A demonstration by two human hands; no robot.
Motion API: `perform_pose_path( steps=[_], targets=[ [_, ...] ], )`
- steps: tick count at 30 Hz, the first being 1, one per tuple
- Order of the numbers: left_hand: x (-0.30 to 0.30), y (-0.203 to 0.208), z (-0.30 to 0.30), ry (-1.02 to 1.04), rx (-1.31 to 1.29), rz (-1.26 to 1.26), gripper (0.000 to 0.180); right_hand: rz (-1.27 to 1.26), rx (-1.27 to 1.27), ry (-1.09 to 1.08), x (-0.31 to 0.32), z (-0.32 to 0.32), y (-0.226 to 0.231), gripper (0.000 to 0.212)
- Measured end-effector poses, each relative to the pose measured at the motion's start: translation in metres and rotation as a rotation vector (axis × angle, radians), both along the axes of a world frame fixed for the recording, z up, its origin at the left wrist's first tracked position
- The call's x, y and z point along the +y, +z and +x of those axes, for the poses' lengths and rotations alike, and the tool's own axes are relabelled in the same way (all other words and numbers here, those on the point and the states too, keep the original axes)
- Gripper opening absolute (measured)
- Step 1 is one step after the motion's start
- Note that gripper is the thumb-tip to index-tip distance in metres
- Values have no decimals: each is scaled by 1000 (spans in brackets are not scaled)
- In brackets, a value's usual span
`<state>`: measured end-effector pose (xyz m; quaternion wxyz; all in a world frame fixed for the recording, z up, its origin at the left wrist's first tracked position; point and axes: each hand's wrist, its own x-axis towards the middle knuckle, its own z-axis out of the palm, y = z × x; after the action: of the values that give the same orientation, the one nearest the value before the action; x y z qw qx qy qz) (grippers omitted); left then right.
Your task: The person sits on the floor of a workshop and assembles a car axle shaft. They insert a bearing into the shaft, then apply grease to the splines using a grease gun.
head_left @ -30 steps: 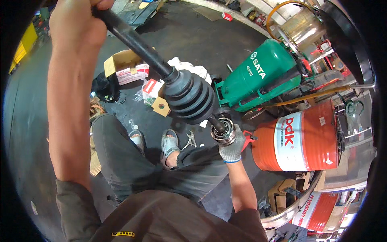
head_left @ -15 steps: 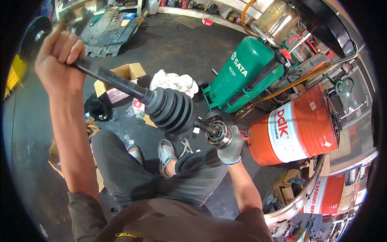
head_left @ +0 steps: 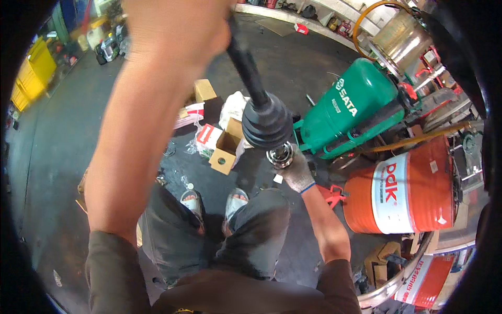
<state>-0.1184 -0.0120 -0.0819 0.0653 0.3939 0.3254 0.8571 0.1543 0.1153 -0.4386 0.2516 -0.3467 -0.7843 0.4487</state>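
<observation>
A drive shaft (head_left: 248, 68) with a ribbed black rubber boot (head_left: 267, 121) hangs steeply across the middle of the head view. At its lower end is a shiny metal joint (head_left: 281, 155). My left hand (head_left: 180, 26), bare and raised close to the camera, is closed round the upper shaft; its fingers are mostly hidden behind the hand or beyond the top edge. From below, my right hand (head_left: 297, 172), in a grey knitted glove, grips the metal joint. The shaft's upper end cannot be seen.
Open cardboard boxes (head_left: 224, 159) and a white cloth (head_left: 232, 110) lie on the floor ahead. To the right stand a green tank (head_left: 349, 107) on wheels, a red jack stand (head_left: 333, 195) and an orange drum (head_left: 361, 196). A yellow bin (head_left: 34, 76) is at far left.
The drive shaft has swung from a sideways slant to a steeper one. My left hand has moved right and closer to the camera. My right hand still grips the joint, slightly higher in view.
</observation>
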Motion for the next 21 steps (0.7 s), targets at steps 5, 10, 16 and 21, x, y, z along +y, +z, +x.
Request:
perform_pose_path(
  steps=[5,10,16,21],
  targets=[
    [83,-37,19,-32,104,-187,8,-30,40,-27,24,-37,-71,64],
    [174,-106,31,-154,25,-232,12,-402,322,-180,57,-67,-165,71],
    [242,-178,29,-169,40,-383,17,-45,83,-37,76,-54,-223,75],
    [274,-235,27,-234,22,-448,37,-432,321,-278,88,-77,-270,89]
  ],
)
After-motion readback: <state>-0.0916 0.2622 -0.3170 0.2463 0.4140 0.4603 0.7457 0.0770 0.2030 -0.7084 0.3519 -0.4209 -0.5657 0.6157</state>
